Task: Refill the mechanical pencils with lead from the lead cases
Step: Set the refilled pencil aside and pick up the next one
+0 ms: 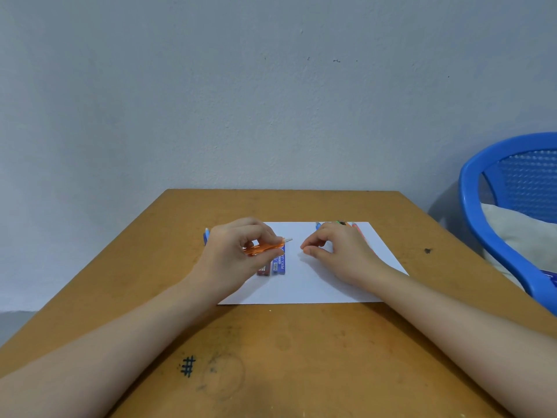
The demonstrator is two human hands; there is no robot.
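Scuffed brown desk [301, 357] against a grey wall [271, 86] carries white paper [316, 285]. The left hand [232, 257] grips an orange pencil [265, 247]; the right hand [340, 254] curls, contents unclear.

— On what is everything carried?
— A wooden table [301, 342], orange-brown, with a scuffed and stained top.
— What is laid directly on it?
— A white sheet of paper [313, 285] is spread flat near the middle. A blue pencil [206, 236] is seen on the bare wood just beside the sheet's far left corner, and is largely hidden.
— Is the wood marked?
— A hash sign [188, 365] is inked near the front edge, with a faint round stain [223, 378] just beside it. A dark spot [427, 251] is seen to the right of the sheet.
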